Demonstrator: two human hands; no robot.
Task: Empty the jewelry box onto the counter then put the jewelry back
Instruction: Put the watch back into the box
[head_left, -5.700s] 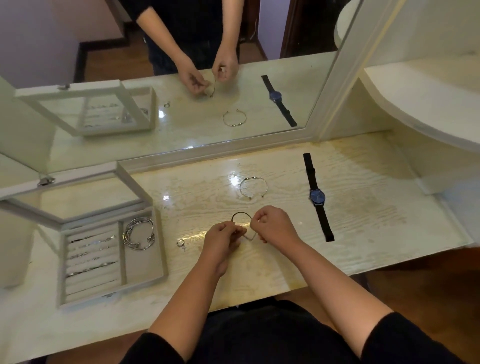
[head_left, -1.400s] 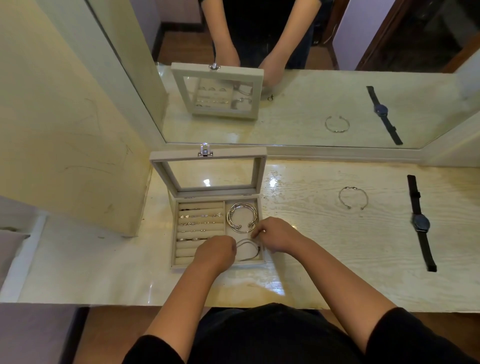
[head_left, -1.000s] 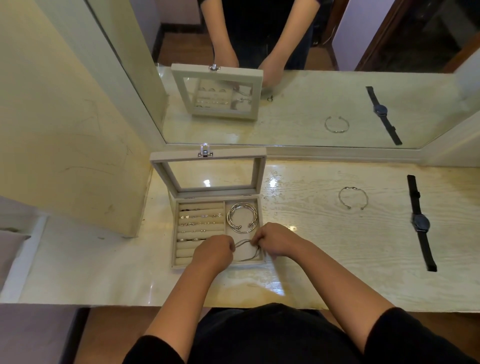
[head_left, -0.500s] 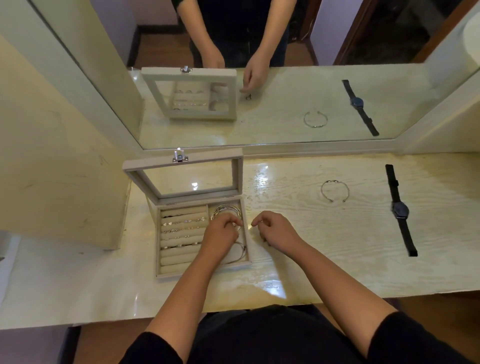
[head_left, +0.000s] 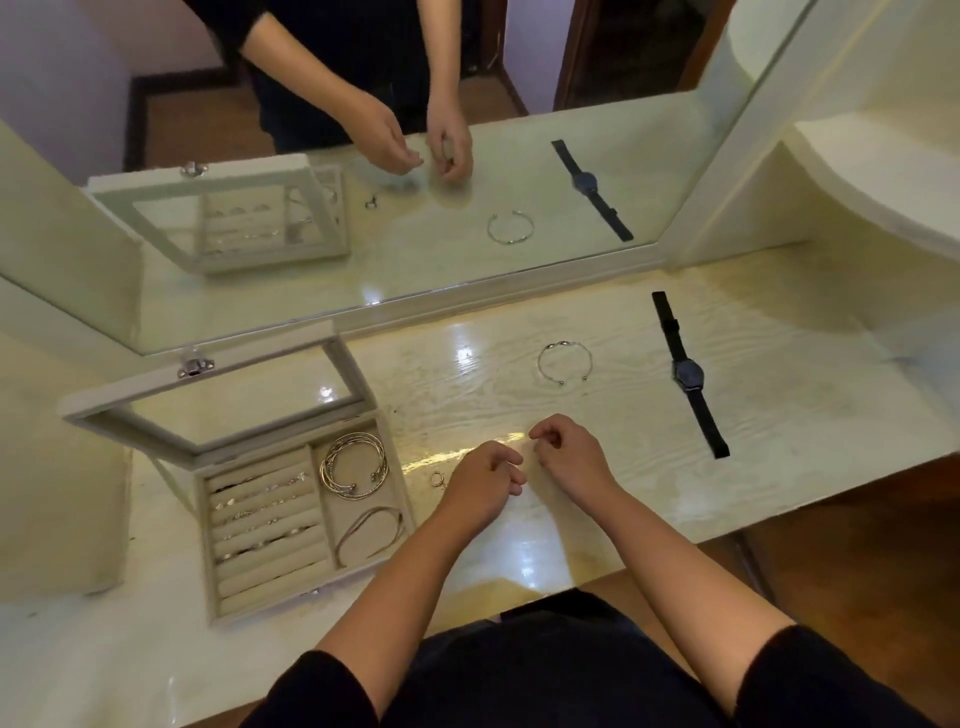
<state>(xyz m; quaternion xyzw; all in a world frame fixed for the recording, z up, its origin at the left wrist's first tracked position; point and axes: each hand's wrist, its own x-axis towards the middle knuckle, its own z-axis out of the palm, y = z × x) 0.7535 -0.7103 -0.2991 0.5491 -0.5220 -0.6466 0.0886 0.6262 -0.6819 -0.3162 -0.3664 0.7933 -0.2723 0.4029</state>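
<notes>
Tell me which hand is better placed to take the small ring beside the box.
Left. The left hand hovers next to the small ring, which lies on the counter between it and the jewelry box. The right hand is farther, beyond the left.

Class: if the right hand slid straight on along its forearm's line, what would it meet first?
The right hand: likely only bare counter, then the mirror frame; the left hand lies off that line.

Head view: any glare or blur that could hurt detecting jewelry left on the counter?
Head view: the glossy counter throws bright glare patches, one streak just beside the small ring; the bangle and watch sit off the glare and read sharp.
</notes>
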